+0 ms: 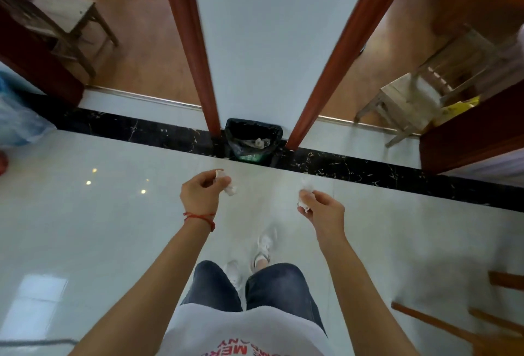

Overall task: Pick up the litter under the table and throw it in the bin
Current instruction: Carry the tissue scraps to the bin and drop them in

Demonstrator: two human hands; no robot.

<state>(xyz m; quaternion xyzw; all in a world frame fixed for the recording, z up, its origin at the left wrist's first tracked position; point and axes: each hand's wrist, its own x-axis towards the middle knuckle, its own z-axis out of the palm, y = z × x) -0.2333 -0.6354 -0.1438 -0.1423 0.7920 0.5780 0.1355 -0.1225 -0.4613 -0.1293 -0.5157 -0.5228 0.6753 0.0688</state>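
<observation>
Ahead of me, down past both outstretched arms, a small bin lined with a black plastic bag (pixel 253 137) stands on the dark marbled floor strip (pixel 119 128), tucked against the foot of a white wall panel (pixel 272 43) between two reddish-brown wooden door frames (pixel 188 43). Some pale rubbish already lies inside the bin, though I cannot make out what it is. My left hand (pixel 200 192), with a red string bracelet (pixel 200 218) at the wrist, has its fingers curled around a crumpled piece of white paper litter (pixel 226 184), which pokes out past the fingertips. My right hand (pixel 321 209) likewise pinches a second crumpled white scrap (pixel 305 195) between thumb and fingers. Both hands are held over the glossy pale tiled floor (pixel 99 228), near the bin but apart from it, and well apart from each other. Below them I see dark denim shorts (pixel 215 287), white shoes (pixel 266 243) and the hem of a white printed shirt (pixel 241 333). Beyond the doorways, pale wooden chairs (pixel 68 15) stand on a brown wooden floor (pixel 141 15) on either side, and a bluish plastic bag (pixel 17 117) sits at the far left edge.
</observation>
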